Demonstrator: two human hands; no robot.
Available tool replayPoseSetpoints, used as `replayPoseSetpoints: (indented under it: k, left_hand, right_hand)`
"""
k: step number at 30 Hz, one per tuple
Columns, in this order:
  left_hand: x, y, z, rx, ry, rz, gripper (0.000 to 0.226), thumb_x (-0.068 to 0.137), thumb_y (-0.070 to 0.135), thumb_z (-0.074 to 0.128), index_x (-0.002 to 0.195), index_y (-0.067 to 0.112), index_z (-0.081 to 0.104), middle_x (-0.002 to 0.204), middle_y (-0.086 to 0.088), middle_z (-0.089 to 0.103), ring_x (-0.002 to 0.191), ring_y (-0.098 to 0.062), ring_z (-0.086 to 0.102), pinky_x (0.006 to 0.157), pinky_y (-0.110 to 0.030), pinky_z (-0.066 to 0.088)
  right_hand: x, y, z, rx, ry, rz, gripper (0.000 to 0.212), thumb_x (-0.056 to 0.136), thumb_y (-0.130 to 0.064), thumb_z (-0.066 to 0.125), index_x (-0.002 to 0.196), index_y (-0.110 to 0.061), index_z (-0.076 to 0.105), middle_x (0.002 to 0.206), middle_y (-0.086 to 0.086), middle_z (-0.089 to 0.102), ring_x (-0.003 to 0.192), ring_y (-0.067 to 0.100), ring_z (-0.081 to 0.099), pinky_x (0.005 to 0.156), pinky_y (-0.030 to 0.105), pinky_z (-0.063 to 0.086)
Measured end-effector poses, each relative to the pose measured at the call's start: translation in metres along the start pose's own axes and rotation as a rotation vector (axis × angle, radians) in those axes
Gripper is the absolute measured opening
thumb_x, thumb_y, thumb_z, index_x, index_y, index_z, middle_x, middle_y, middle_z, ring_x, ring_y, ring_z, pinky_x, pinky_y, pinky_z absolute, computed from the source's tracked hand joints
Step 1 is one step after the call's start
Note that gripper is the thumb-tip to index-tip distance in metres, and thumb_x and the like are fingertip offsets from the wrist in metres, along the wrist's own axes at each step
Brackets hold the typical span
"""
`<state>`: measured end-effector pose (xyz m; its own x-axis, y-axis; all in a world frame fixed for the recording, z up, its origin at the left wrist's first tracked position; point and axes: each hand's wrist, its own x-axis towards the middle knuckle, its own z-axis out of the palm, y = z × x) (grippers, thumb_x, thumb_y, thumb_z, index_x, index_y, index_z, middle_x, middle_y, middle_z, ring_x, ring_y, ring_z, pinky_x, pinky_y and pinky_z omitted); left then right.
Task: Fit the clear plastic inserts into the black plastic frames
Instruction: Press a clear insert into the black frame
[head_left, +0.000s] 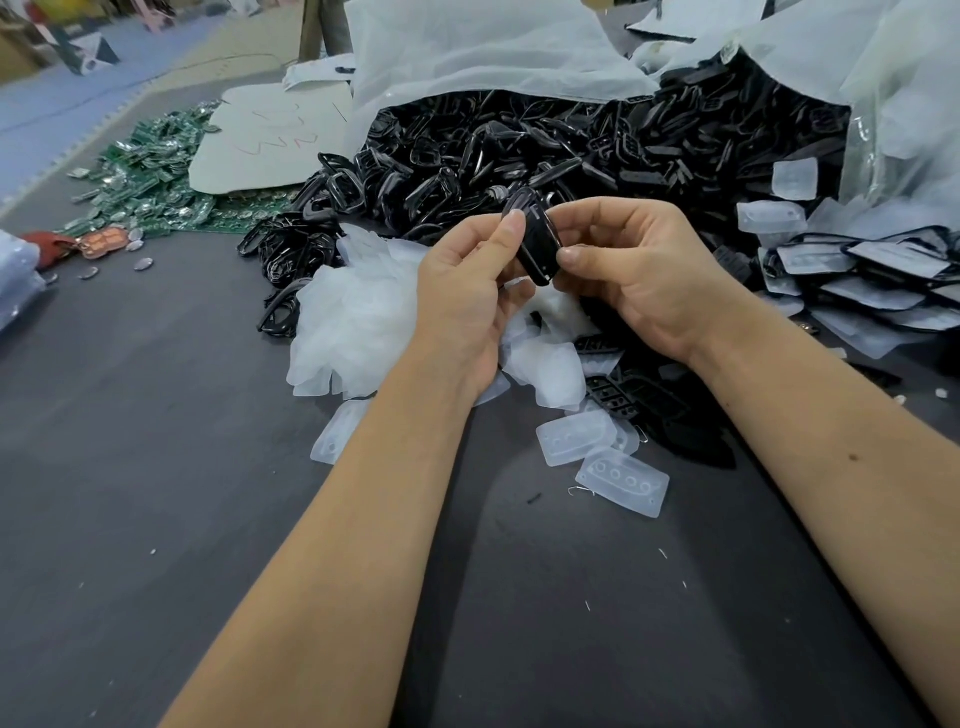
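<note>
A dark grey work table (130, 467) fills the view, with a blue floor beyond its far edge. Largest on it is a torn white plastic bag (483, 52) spilling a heap of black frames (519, 140) across the back of the table. To the right lies a stack of finished pieces (872, 280), black rims with cloudy panels seated in them. In front of the heap is a loose mound of clear inserts (358, 317), and nearer the person a few single inserts lie flat, one showing a row of round holes (622, 482). Far left, a scatter of green circuit boards (156, 176) sits beside a sheet of cardboard (270, 140).

Above the mound, both hands hold one black frame (535, 241) on edge. The left hand (467, 291) pinches its near side between thumb and curled fingers; the right hand (639, 270) grips the other side, thumb pressed on the rim. Whether an insert is already inside this frame cannot be told, since the piece is turned edge-on.

The risk is probably a skewed seat: pressing one corner first could leave the insert half caught, and the thin rim may flex or slip from the pinch into the heap below.
</note>
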<state>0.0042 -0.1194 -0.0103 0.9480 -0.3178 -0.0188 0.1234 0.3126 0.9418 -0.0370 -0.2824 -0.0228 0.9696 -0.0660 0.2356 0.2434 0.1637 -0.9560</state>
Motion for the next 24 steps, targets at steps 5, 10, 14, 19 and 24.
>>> replayPoseSetpoints:
  k: [5, 10, 14, 19, 24]
  left_hand:
    - [0.001, -0.0014, -0.0008, -0.001, -0.012, -0.002, 0.017, 0.103, 0.012, 0.064, 0.087, 0.012, 0.072, 0.076, -0.001, 0.069, 0.06, -0.007, 0.059, 0.055, -0.02, 0.049]
    - [0.0016, -0.0021, -0.0018, -0.046, -0.001, 0.001, 0.009, 0.101, 0.007, 0.065, 0.105, 0.008, 0.073, 0.088, -0.005, 0.074, 0.07, -0.01, 0.067, 0.06, -0.021, 0.052]
    - [0.0024, -0.0025, -0.0014, -0.062, 0.021, 0.006, 0.012, 0.1, 0.005, 0.065, 0.108, 0.009, 0.074, 0.088, -0.004, 0.074, 0.071, -0.01, 0.065, 0.06, -0.02, 0.052]
    - [0.0034, -0.0015, -0.0012, -0.102, 0.035, -0.002, 0.015, 0.1, 0.002, 0.065, 0.112, 0.005, 0.073, 0.088, -0.006, 0.073, 0.068, -0.01, 0.06, 0.058, -0.018, 0.052]
    - [0.0034, -0.0017, -0.0004, -0.158, 0.046, -0.014, 0.014, 0.1, 0.003, 0.065, 0.112, 0.004, 0.073, 0.092, -0.008, 0.068, 0.073, -0.011, 0.059, 0.061, -0.018, 0.054]
  right_hand:
    - [0.0008, -0.0005, -0.0018, -0.003, -0.024, 0.0, 0.036, 0.092, 0.014, 0.06, 0.11, -0.013, 0.076, 0.088, -0.004, 0.075, 0.076, 0.009, 0.061, 0.062, 0.019, 0.046]
    - [0.0015, 0.0011, -0.003, 0.003, -0.015, -0.009, 0.039, 0.091, 0.017, 0.059, 0.113, -0.012, 0.075, 0.089, -0.001, 0.074, 0.072, 0.01, 0.059, 0.056, 0.019, 0.04]
    - [0.0024, 0.0021, -0.005, 0.002, 0.004, -0.003, 0.037, 0.091, 0.016, 0.061, 0.115, -0.01, 0.074, 0.093, 0.006, 0.075, 0.078, 0.018, 0.058, 0.057, 0.02, 0.039]
    - [0.0018, 0.0017, -0.0057, 0.017, 0.001, 0.005, 0.036, 0.09, 0.011, 0.064, 0.117, -0.01, 0.073, 0.096, 0.01, 0.077, 0.078, 0.016, 0.063, 0.059, 0.02, 0.043]
    - [0.0019, 0.0022, -0.0045, 0.007, 0.078, 0.015, 0.028, 0.09, 0.006, 0.07, 0.112, -0.011, 0.075, 0.101, 0.009, 0.079, 0.086, 0.017, 0.071, 0.07, 0.022, 0.055]
